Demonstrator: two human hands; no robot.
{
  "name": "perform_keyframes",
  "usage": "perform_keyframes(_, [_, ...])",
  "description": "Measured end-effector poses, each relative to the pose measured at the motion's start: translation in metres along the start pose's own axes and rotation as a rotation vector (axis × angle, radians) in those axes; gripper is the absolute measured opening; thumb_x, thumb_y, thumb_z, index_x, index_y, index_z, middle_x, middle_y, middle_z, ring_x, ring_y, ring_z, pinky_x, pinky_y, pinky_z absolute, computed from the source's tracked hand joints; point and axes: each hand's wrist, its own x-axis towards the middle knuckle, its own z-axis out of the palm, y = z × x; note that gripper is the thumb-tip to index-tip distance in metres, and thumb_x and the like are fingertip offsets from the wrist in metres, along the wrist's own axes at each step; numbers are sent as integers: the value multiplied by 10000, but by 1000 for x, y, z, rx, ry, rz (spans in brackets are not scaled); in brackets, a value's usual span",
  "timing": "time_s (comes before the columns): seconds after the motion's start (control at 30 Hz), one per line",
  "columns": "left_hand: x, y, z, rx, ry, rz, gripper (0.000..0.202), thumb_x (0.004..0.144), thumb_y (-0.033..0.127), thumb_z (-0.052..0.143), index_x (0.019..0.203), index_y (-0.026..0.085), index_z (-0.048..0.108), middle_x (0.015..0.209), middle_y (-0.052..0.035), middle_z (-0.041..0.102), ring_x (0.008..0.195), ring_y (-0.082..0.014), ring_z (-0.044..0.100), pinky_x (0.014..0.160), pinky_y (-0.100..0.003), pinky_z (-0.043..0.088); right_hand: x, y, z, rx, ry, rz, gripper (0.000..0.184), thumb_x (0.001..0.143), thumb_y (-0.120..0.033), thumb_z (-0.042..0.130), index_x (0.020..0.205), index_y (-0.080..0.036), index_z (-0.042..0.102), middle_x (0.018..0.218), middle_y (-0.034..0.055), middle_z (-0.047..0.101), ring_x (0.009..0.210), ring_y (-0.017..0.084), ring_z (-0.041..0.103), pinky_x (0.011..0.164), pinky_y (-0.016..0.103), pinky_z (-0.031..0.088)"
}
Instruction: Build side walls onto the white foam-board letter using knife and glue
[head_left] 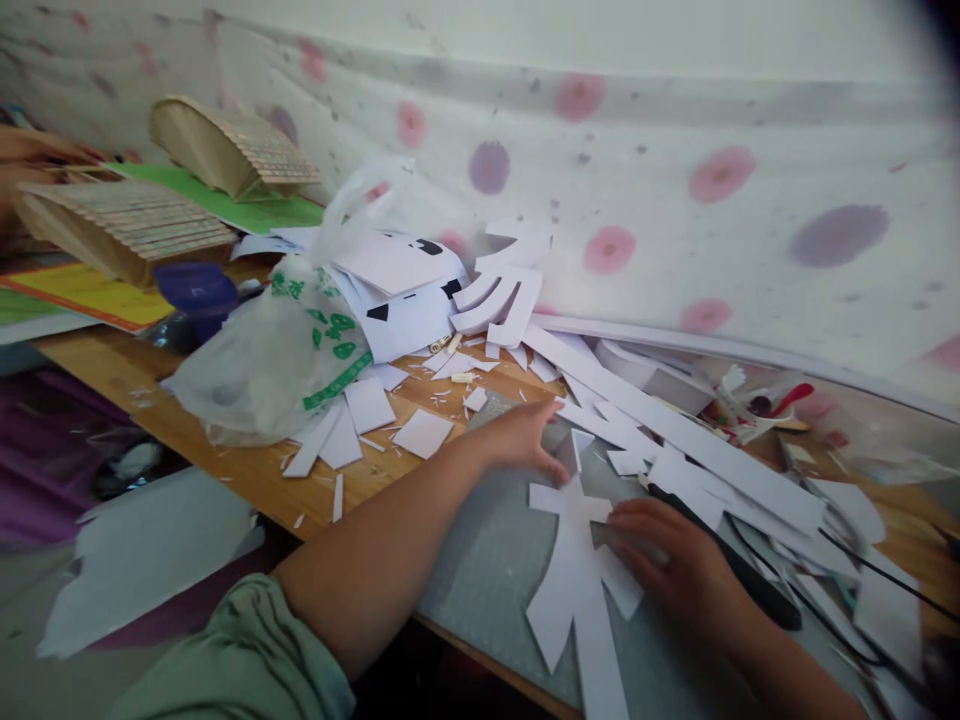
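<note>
A white cut-out of stiff board point(574, 545), with several arms and a long strip, lies on a grey mat point(487, 540). My left hand point(525, 440) is at its top end, thumb and fingers spread apart around the upper tip. From the right, my right hand point(667, 555) reaches in with fingers stretched out, the fingertips at the edge of a short side arm. A smaller white piece below that arm is partly under the right fingers. Beside the right hand lies a long black-handled tool point(739, 570); its front end is partly hidden among white scraps.
White strips point(675, 425) and cords crowd the right side. A plastic bag point(255, 350) and scraps point(424, 433) lie left on the wooden table point(247, 475). Ribbed curved models point(232, 145) stand farther back, near another person's hand point(45, 150). A spotted sheet point(645, 170) covers the wall.
</note>
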Motion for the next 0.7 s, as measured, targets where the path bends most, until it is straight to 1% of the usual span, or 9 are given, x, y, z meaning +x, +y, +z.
perform_keyframes(0.07, [-5,11,-12,-113,201,-25,725,666,404,770,1286,174,471,1223,-120,609,1108,-230,581,934,-339,446,-1,13,2,-22,227,30,105,874,-226,563,904,-218,664,908,69,681,840,200,667,751,328,558])
perform_keyframes(0.13, [-12,24,-25,-101,356,-39,398,794,322,640,1159,185,561,1083,-78,662,986,-184,620,854,-309,473,-3,21,2,-55,343,66,80,862,-236,579,855,-220,657,856,57,682,796,200,669,722,320,555])
perform_keyframes(0.17, [-18,28,-33,-31,387,-41,273,819,279,589,1078,195,599,1016,-58,675,934,-175,625,825,-304,475,-5,23,1,-63,361,73,73,857,-240,586,844,-223,656,843,51,683,779,197,670,708,312,554])
perform_keyframes(0.23, [-34,29,-52,211,331,-4,169,821,234,545,954,216,647,970,-30,683,902,-178,614,822,-313,456,-8,23,-2,-60,365,63,74,854,-242,585,832,-226,654,819,41,684,747,186,672,676,291,550])
perform_keyframes(0.3, [-58,17,-77,412,331,-107,161,821,238,512,870,206,663,902,-31,686,863,-192,605,786,-311,441,-10,19,-5,-43,361,37,79,854,-234,579,820,-225,650,800,34,683,723,174,672,651,272,545])
perform_keyframes(0.4, [-104,-17,-119,644,313,-404,225,819,265,498,947,185,665,934,-62,686,842,-220,608,734,-309,425,-9,12,-10,-17,370,4,79,850,-224,579,811,-226,648,792,26,687,719,169,673,652,263,539])
perform_keyframes(0.5, [-148,-44,-144,786,254,-571,186,786,247,516,853,167,670,861,-87,682,812,-254,611,697,-316,407,-8,9,-14,5,358,4,86,852,-234,579,809,-230,653,802,23,693,737,176,674,665,270,534])
perform_keyframes(0.6, [-168,-55,-141,828,212,-664,221,814,295,477,826,186,670,831,-87,690,793,-259,629,701,-322,421,-9,11,-14,33,342,35,98,858,-251,570,810,-233,653,811,21,694,745,180,670,680,280,528])
perform_keyframes(0.7, [-161,-63,-126,827,188,-609,382,790,401,548,1098,192,633,1157,-111,653,1073,-291,585,881,-344,418,-9,14,-11,55,317,60,108,869,-257,556,807,-230,640,809,25,683,746,180,660,682,291,519])
